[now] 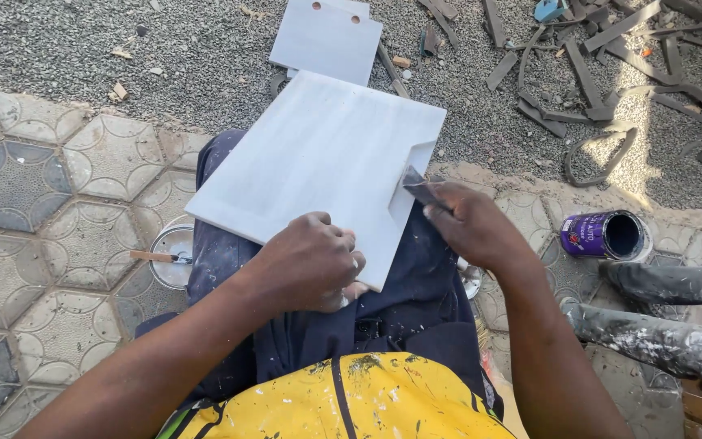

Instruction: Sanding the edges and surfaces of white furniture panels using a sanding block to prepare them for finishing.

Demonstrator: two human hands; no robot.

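A white painted board (pixel 318 158) with a notch cut in its right edge lies across my lap. My left hand (pixel 312 260) grips the board's near edge, fingers curled over it. My right hand (pixel 469 223) holds a small dark putty knife (pixel 418 189), whose blade touches the board at the notch. I wear dark blue trousers and a yellow paint-spattered shirt.
A second white board (pixel 327 36) lies on the gravel beyond. A tin lid (pixel 171 256) with a stick lies on the patterned paving at left. A purple paint can (pixel 604 236) lies on its side at right. Dark strips (pixel 595 73) litter the gravel. Paint-stained legs (pixel 660 325) are at the right.
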